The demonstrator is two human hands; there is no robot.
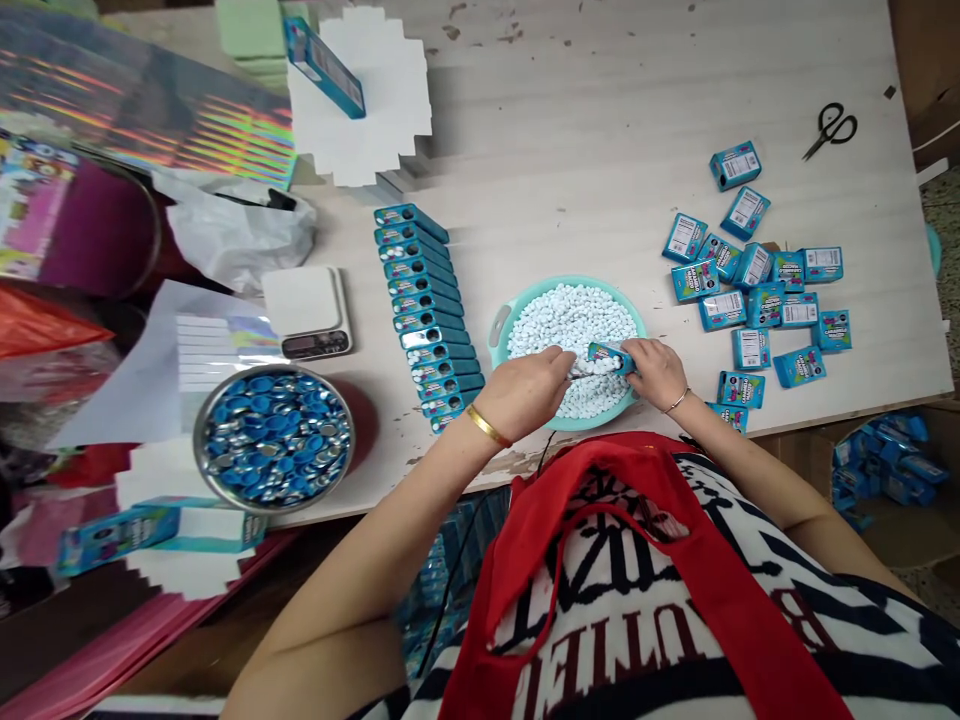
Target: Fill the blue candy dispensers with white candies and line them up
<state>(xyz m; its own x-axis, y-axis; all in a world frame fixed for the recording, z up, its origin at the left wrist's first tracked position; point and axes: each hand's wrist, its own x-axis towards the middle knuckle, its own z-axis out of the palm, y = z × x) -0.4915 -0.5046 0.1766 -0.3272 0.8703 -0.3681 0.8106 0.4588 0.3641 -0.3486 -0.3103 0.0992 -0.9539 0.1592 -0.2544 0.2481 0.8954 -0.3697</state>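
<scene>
At the far left of the pale counter (570, 130) sits a metal bowl of blue caps (274, 437), with a small scale (307, 312) just behind it. Next comes a neat row of open blue boxes (429, 315). The person's left hand (529, 392) is loosely curled over a teal basin of white tablets (568, 322), fingertips at the mouth of a small blue box (609, 356). The right hand (658, 370) grips that box, tilted over the tablets. This looks like the filling step; next the fingers would need to feed tablets in without spilling. Closed blue boxes (750, 290) lie scattered to the right, with scissors (831, 128) beyond.
</scene>
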